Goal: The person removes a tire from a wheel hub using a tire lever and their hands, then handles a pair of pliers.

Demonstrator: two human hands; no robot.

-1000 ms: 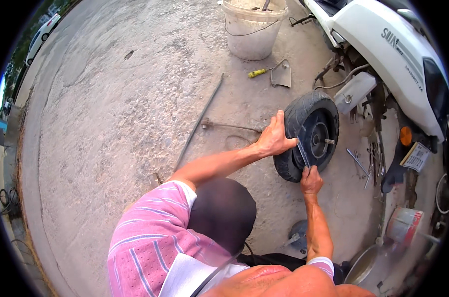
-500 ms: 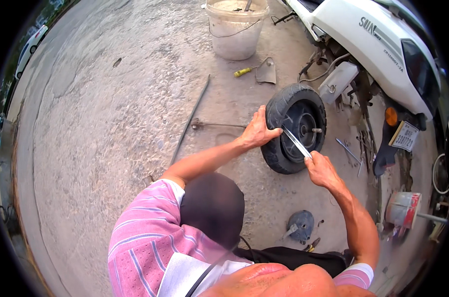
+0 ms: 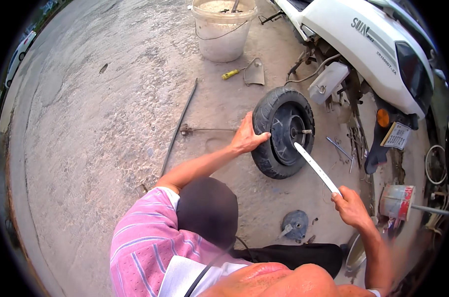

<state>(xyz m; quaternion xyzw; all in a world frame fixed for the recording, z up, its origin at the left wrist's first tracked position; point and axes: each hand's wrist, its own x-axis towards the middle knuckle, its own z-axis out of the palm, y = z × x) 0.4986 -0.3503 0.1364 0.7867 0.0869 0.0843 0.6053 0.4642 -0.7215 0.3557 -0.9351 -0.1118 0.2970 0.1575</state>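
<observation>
One white motorcycle [image 3: 365, 49], one black wheel [image 3: 284, 132], one flat metal lever [image 3: 317, 168].
The motorcycle occupies the upper right. Left of it, the wheel stands on edge on the ground [image 3: 96, 123]. The lever slants from the right hand [image 3: 351, 205] toward the hub [image 3: 295, 131] (contact between tip and hub cannot be confirmed). The right hand is closed around the lever's near end. The left hand [image 3: 249, 136] clasps the wheel's left edge, fingers outside, thumb extended over the near face.
</observation>
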